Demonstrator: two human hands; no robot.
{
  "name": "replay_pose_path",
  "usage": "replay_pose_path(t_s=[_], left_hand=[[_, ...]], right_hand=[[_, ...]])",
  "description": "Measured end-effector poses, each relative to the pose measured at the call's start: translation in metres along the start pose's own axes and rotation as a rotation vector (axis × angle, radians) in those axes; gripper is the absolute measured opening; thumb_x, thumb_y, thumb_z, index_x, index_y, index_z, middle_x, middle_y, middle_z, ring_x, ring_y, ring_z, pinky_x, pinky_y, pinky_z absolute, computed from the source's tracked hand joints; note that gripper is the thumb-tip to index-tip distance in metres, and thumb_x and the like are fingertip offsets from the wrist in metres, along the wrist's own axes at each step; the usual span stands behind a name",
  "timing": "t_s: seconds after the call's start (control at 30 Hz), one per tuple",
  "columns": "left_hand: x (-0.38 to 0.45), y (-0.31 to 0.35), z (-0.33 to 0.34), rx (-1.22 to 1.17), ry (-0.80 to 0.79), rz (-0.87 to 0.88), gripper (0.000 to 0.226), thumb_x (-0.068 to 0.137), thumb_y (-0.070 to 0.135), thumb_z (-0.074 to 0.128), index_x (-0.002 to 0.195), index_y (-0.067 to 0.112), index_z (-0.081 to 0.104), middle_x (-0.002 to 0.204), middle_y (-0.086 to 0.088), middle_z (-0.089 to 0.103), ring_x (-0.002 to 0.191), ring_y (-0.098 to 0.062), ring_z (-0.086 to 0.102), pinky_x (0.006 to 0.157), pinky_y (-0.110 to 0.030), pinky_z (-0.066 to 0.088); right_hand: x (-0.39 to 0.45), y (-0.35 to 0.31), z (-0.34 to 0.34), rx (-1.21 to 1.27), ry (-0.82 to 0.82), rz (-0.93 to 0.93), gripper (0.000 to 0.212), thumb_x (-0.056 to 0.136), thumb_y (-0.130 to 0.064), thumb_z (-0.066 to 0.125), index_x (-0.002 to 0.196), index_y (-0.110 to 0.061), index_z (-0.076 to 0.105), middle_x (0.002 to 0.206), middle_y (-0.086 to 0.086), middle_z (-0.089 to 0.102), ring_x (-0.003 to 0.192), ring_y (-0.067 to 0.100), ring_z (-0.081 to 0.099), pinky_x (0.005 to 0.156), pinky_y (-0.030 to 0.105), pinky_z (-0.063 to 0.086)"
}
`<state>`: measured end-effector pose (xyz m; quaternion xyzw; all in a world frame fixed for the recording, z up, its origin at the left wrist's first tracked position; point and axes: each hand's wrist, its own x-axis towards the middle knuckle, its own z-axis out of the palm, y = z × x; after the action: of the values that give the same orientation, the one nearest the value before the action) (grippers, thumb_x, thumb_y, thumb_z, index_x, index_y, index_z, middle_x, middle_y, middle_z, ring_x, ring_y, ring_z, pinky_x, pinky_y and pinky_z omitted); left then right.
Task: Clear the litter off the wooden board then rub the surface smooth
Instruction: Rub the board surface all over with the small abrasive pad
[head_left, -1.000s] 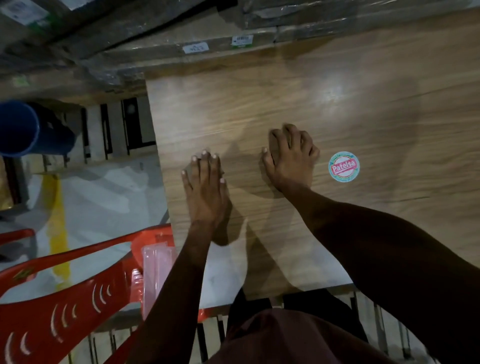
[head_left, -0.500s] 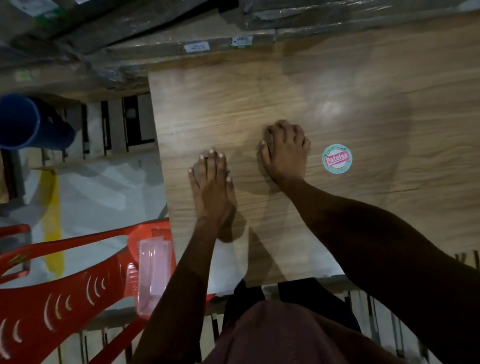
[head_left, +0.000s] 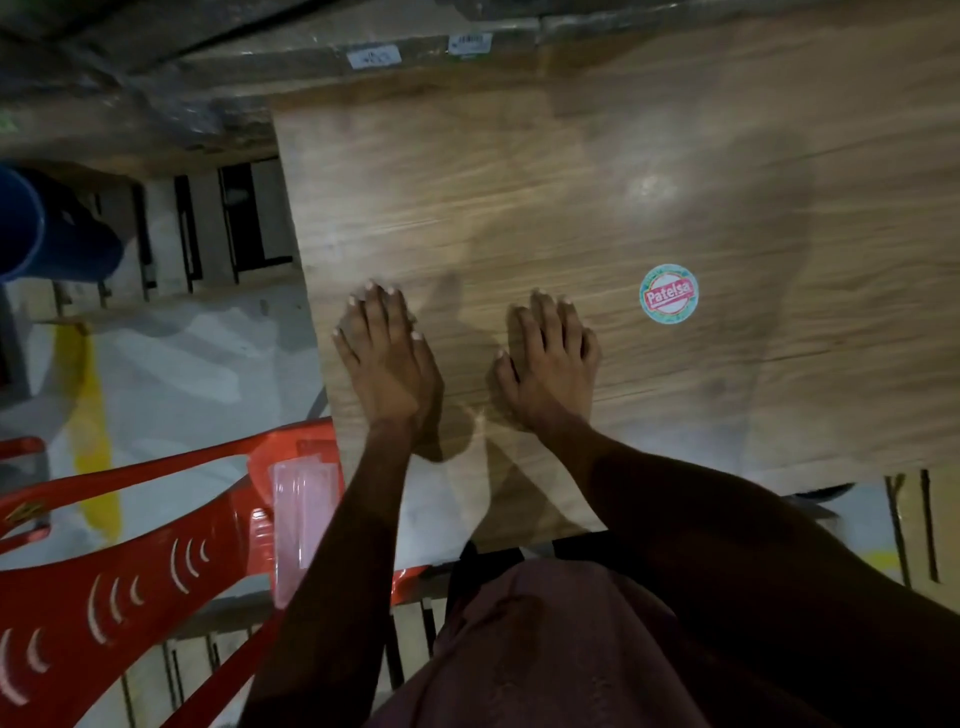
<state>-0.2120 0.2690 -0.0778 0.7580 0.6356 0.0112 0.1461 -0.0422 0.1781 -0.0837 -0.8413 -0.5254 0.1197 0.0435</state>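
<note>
Wood-grain laminate fills the upper right and centre of the head view: the flat brown wooden board lies under both hands, its left edge running down from the upper middle of the frame and its near edge crossing the lower centre, just above the person's lap.

The left hand lies palm down on the board close to that left edge, in the centre of the frame, fingers straight and held together, holding nothing. The right hand lies flat on the board just to the right of it, apart from it with a strip of bare wood between; its fingers are stretched forward and slightly spread, and it too grips nothing.

A round teal and red sticker is stuck to the board right of centre, near the right hand's fingertips but not touching them.

In the lower left of the frame stands a red plastic chair, and a clear pink plastic case rests on it beside the left forearm. A dark blue cylindrical drum shows at the left edge. Two white labels sit on the wrapped boards at the top.
</note>
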Motion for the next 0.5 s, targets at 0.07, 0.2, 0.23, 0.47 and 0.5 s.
replay_pose_path(t_s=[0.07, 0.2, 0.23, 0.47, 0.5], left_hand=[[-0.026, 0.009, 0.011, 0.036, -0.027, 0.104, 0.061, 0.105, 0.03, 0.028, 0.163, 0.014, 0.016, 0.171, -0.011, 0.01, 0.158, -0.033, 0.007, 0.125, -0.059, 0.007], [-0.027, -0.005, 0.011, 0.061, -0.071, 0.255, 0.061, 0.107, 0.03, 0.029, 0.164, 0.017, 0.012, 0.172, -0.007, 0.004, 0.159, -0.028, 0.001, 0.125, -0.057, 0.007], [-0.017, -0.012, 0.007, 0.049, -0.049, 0.191, 0.061, 0.107, 0.03, 0.03, 0.164, 0.018, 0.013, 0.172, -0.006, 0.005, 0.158, -0.029, 0.003, 0.126, -0.056, 0.006], [0.011, -0.022, -0.006, 0.032, 0.02, -0.134, 0.061, 0.107, 0.031, 0.029, 0.164, 0.016, 0.012, 0.172, -0.01, 0.007, 0.157, -0.035, 0.003, 0.125, -0.059, 0.007], [0.003, -0.015, -0.003, 0.043, 0.013, -0.114, 0.061, 0.107, 0.032, 0.028, 0.164, 0.016, 0.012, 0.172, -0.009, 0.006, 0.157, -0.034, 0.003, 0.125, -0.059, 0.007]], right_hand=[[0.0, 0.001, 0.0, 0.009, 0.006, 0.008, 0.063, 0.095, -0.054, 0.05, 0.151, -0.027, 0.043, 0.167, 0.001, 0.03, 0.154, 0.031, 0.025, 0.114, 0.051, 0.028], [0.001, -0.002, -0.001, 0.026, 0.0, 0.03, 0.063, 0.093, -0.054, 0.052, 0.151, -0.028, 0.044, 0.167, 0.001, 0.031, 0.154, 0.03, 0.024, 0.114, 0.051, 0.029], [0.001, -0.002, -0.001, 0.025, 0.004, 0.028, 0.063, 0.093, -0.054, 0.052, 0.15, -0.028, 0.044, 0.167, 0.001, 0.031, 0.154, 0.03, 0.025, 0.113, 0.051, 0.029], [0.001, -0.001, -0.001, 0.023, 0.001, 0.042, 0.063, 0.093, -0.055, 0.052, 0.151, -0.03, 0.044, 0.167, -0.001, 0.03, 0.154, 0.029, 0.024, 0.113, 0.05, 0.03], [0.001, -0.001, -0.001, 0.025, 0.0, 0.041, 0.063, 0.094, -0.055, 0.052, 0.151, -0.03, 0.044, 0.167, -0.001, 0.029, 0.155, 0.029, 0.023, 0.113, 0.051, 0.029]])
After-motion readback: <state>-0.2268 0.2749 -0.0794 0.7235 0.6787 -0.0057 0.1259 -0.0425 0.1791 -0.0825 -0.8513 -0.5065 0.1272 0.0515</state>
